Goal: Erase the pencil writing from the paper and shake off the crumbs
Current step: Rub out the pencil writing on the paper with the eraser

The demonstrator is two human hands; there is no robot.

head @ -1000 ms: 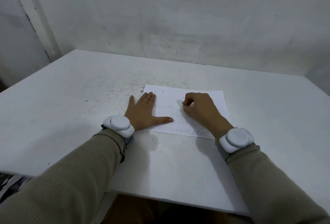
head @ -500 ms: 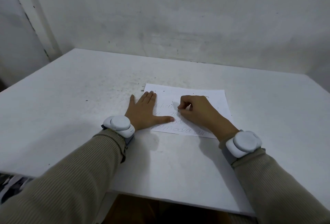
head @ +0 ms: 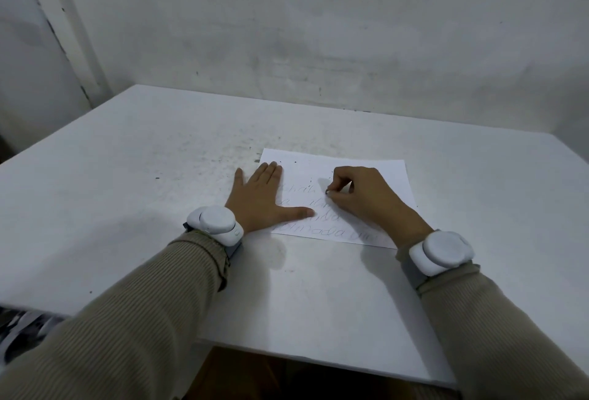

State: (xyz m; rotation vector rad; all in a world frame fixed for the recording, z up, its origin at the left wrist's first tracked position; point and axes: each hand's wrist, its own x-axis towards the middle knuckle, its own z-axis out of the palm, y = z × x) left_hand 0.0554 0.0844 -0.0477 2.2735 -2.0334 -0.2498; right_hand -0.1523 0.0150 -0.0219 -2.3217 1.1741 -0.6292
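A white sheet of paper point(head: 382, 173) with faint pencil lines lies flat in the middle of the white table point(head: 127, 208). My left hand point(head: 259, 199) lies flat on the sheet's left edge, fingers straight and thumb stretched across the writing. My right hand point(head: 357, 199) rests on the paper with its fingertips pinching a small dark eraser point(head: 327, 191), whose tip touches the upper lines of writing. Most of the eraser is hidden by my fingers. The lowest line of writing point(head: 322, 231) is still dark.
Dark specks and crumbs point(head: 223, 157) are scattered on the table left of and behind the sheet. The table's near edge point(head: 318, 358) runs just below my forearms. A grey wall point(head: 318, 49) stands behind the table.
My right hand with the eraser has slid left and a little towards me across the upper lines of writing. My left hand has stayed flat on the paper.
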